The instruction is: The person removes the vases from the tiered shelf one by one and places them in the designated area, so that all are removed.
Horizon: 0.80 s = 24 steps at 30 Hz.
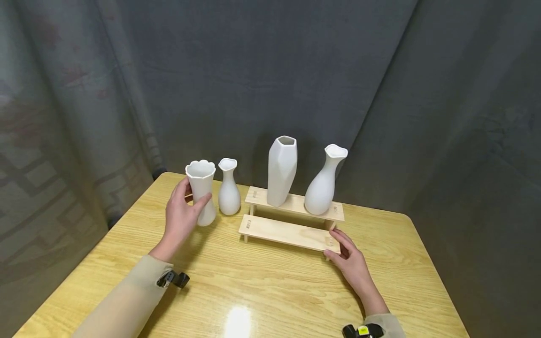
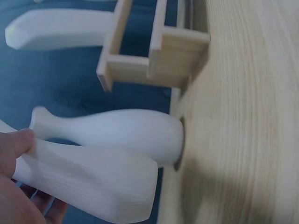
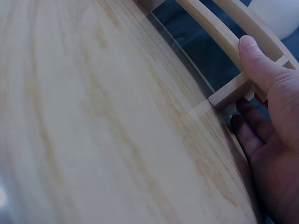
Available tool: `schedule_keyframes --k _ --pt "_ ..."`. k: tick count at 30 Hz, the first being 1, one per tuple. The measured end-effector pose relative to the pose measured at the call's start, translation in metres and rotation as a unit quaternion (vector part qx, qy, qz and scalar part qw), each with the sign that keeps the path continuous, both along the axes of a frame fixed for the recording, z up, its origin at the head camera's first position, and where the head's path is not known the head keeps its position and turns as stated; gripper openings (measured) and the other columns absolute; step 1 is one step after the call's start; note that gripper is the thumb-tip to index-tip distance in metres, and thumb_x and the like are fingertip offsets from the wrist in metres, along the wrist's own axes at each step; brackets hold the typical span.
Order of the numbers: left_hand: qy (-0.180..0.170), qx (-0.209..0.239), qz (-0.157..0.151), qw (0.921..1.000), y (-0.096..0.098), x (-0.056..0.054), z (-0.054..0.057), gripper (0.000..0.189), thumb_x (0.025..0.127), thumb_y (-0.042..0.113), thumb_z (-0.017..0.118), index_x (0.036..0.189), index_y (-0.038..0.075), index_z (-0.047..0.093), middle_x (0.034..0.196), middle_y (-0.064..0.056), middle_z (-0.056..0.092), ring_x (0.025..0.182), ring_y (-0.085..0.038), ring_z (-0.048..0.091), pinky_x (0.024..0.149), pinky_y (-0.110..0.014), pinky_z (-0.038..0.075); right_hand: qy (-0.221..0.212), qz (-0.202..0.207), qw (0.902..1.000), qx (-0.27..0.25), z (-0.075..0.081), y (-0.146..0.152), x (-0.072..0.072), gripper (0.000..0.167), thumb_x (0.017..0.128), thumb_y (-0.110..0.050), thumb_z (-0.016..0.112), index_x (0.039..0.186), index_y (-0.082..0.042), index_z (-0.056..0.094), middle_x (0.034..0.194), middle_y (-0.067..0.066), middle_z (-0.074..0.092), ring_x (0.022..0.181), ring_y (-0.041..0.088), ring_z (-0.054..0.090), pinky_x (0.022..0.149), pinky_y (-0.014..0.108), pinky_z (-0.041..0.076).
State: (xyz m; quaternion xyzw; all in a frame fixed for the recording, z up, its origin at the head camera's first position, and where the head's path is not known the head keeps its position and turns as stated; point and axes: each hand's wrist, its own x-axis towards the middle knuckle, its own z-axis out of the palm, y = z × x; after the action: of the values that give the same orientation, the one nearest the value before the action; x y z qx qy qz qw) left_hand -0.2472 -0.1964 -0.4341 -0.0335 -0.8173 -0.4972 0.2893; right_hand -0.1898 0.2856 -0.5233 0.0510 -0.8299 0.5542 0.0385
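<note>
A white vase with a scalloped rim (image 1: 201,172) is held by my left hand (image 1: 182,212), thumb on one side and fingers round the other. In the left wrist view this vase's (image 2: 93,179) base hangs a little off the table. Just right of it stands a smaller white narrow-necked vase (image 1: 229,195). My right hand (image 1: 353,264) grips the right end of the lower step of a two-tier wooden stand (image 1: 283,231). Its thumb (image 3: 254,56) lies at the step's front edge, with the fingers behind the end.
On the stand's upper step are a tall faceted white vase (image 1: 282,171) and, to its right, a white vase with a flared lip (image 1: 321,190). The lower step is bare. Grey curtains (image 1: 262,84) hang close behind the wooden table (image 1: 270,291).
</note>
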Motion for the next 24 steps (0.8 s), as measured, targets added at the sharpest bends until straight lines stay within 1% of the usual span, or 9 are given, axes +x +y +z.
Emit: schedule_keyframes --k 4,7,14,18,24 --pt "-0.013 0.016 0.012 0.9997 -0.004 -0.015 -0.007 0.058 0.099 0.008 0.084 0.149 -0.001 0.057 0.132 -0.025 0.064 0.121 -0.043 0.066 0.104 -0.059 0.056 -0.001 -0.001 1.0000 -0.001 0.001 0.000 0.000 0.067 0.102 -0.026 0.082 0.163 -0.013 0.056 0.176 0.010 0.036 0.164 0.035 0.029 0.107 0.004 0.033" --pt "-0.020 0.023 0.020 0.9993 -0.006 -0.027 -0.012 0.058 0.099 0.008 0.083 0.150 -0.001 0.057 0.136 -0.026 0.064 0.124 -0.043 0.066 0.107 -0.059 0.055 -0.001 0.000 1.0000 -0.001 0.001 0.000 0.000 0.067 0.103 -0.026 0.082 0.163 -0.013 0.056 0.177 0.010 0.035 0.164 0.035 0.028 0.107 0.004 0.033" --pt "-0.025 0.035 0.026 0.9987 -0.006 -0.053 -0.017 0.060 0.101 0.009 0.081 0.154 0.000 0.054 0.143 -0.027 0.062 0.130 -0.045 0.064 0.111 -0.060 0.052 -0.001 -0.003 1.0000 -0.003 0.001 0.001 0.001 0.067 0.103 -0.026 0.082 0.163 -0.013 0.056 0.177 0.010 0.035 0.164 0.034 0.029 0.107 0.004 0.033" --pt "-0.026 0.032 0.032 0.9986 -0.005 -0.062 -0.019 0.060 0.101 0.009 0.081 0.154 0.000 0.053 0.144 -0.027 0.062 0.131 -0.046 0.064 0.113 -0.059 0.051 -0.004 -0.001 1.0000 -0.005 0.002 0.000 0.002 0.067 0.102 -0.025 0.083 0.163 -0.013 0.056 0.177 0.011 0.034 0.164 0.034 0.028 0.107 0.005 0.034" --pt "-0.031 0.033 0.035 0.9984 -0.005 -0.070 -0.024 0.063 0.101 0.010 0.080 0.156 -0.002 0.051 0.144 -0.029 0.061 0.131 -0.048 0.063 0.112 -0.060 0.050 -0.005 0.000 0.9999 -0.012 0.002 -0.001 0.002 0.068 0.102 -0.026 0.082 0.163 -0.013 0.055 0.177 0.011 0.034 0.165 0.035 0.027 0.108 0.005 0.034"
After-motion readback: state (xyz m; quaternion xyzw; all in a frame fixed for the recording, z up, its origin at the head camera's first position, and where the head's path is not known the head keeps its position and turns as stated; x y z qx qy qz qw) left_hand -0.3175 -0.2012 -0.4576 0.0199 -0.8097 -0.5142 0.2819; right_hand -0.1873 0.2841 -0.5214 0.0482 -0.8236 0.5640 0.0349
